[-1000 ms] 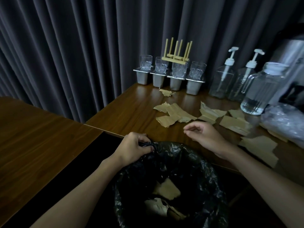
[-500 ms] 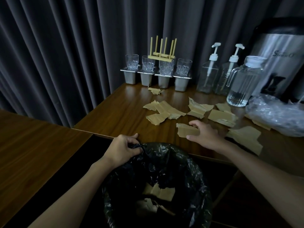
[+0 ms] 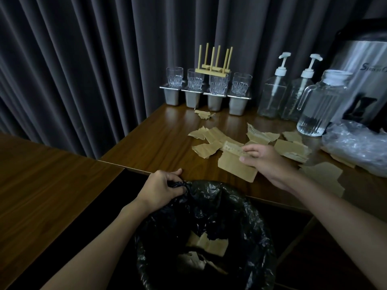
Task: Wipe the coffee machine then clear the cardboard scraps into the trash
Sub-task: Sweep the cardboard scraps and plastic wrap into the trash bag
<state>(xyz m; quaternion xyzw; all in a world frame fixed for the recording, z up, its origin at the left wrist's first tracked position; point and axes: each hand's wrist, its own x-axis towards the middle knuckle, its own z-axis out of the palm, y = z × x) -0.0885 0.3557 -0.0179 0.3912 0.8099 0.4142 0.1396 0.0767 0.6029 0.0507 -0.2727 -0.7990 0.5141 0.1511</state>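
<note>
My right hand (image 3: 264, 162) pinches a torn cardboard scrap (image 3: 234, 162) and holds it just above the table's front edge. My left hand (image 3: 162, 188) grips the rim of the black trash bag (image 3: 247, 216), which lines a bin below the table edge. A few cardboard pieces (image 3: 211, 244) lie inside the bag. Several more scraps (image 3: 209, 141) are scattered over the wooden table (image 3: 167, 143). The steel coffee machine (image 3: 368, 80) stands at the far right, cut off by the frame.
Glass tumblers on steel cups (image 3: 209, 91) with a wooden rack (image 3: 213, 61) line the back. Two pump bottles (image 3: 274, 91) and a glass pitcher (image 3: 320, 105) stand right of them. A crumpled clear plastic bag (image 3: 356, 145) lies at right. A second table (image 3: 41, 185) adjoins on the left.
My right hand reached onto the table, took hold of a cardboard scrap and lifted it toward the bag. My left hand has kept its grip on the bag's rim.
</note>
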